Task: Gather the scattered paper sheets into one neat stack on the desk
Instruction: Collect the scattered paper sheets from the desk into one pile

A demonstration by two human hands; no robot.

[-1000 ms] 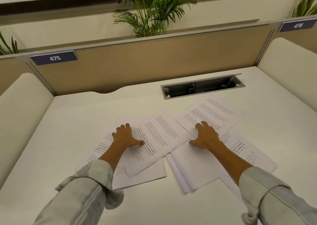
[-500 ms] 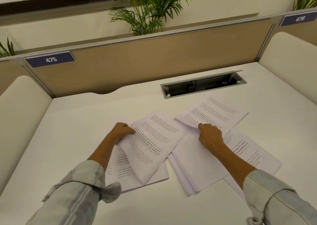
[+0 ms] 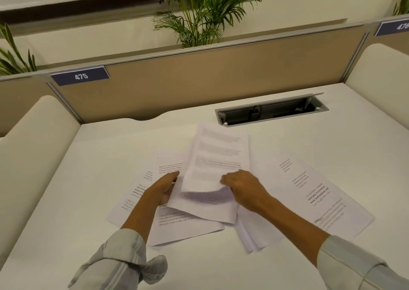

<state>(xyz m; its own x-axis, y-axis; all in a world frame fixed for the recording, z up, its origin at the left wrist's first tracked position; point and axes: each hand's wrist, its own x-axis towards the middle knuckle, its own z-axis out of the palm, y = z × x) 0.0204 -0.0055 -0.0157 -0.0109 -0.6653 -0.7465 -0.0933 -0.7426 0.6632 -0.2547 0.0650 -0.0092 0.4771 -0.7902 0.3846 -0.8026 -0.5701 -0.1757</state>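
Observation:
Several printed paper sheets lie spread over the middle of the white desk. My right hand grips a blurred printed sheet by its near edge and holds it lifted over the pile. My left hand pinches the left edge of another sheet just beneath it. Under my left forearm two overlapping sheets lie flat. To the right lie more sheets, with a small pile sticking out at the near side.
An open cable tray is set into the desk behind the papers. A tan partition with a "475" label closes the back. Cream padded side panels flank the desk. Palm plants stand behind the partition.
Both hands went from pressing flat on the sheets to gripping them. The right hand has lifted its sheet and swung it left over the sheet that the left hand holds.

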